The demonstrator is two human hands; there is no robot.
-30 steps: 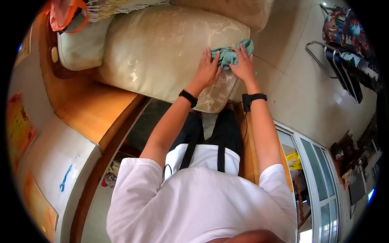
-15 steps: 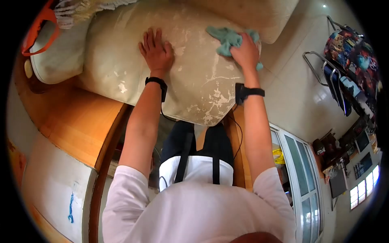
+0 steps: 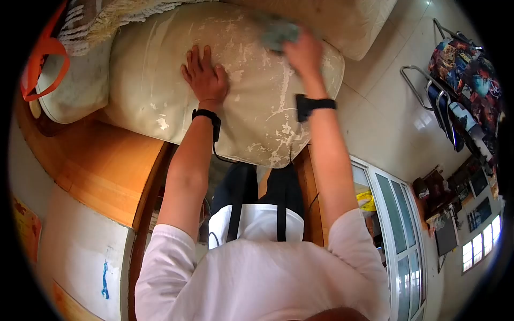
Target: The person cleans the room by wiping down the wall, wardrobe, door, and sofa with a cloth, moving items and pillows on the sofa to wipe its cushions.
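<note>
A beige cushion (image 3: 160, 69) with a cracked, peeling surface spreads out in front of me. My left hand (image 3: 206, 77) lies flat on it, fingers stretched out, holding nothing. Toward the far right part of the cushion, my right hand (image 3: 305, 53) is closed on a green cloth (image 3: 278, 35). Both the cloth and that hand are smeared by motion. Peeled pale patches show between the hands and along the near edge. Each wrist wears a black band, and a thin cable hangs from the left one.
A wooden frame (image 3: 107, 171) runs along the left. An orange strap (image 3: 67, 69) and a fringed cloth (image 3: 101, 27) lie at the upper left. Another beige cushion (image 3: 342, 21) adjoins at the back. A metal-framed chair (image 3: 428, 93) with patterned fabric stands on the tiled floor at right.
My right hand has moved the green cloth left and away from me across the cushion. My left hand stays flat in nearly the same place. The view has shifted slightly.
</note>
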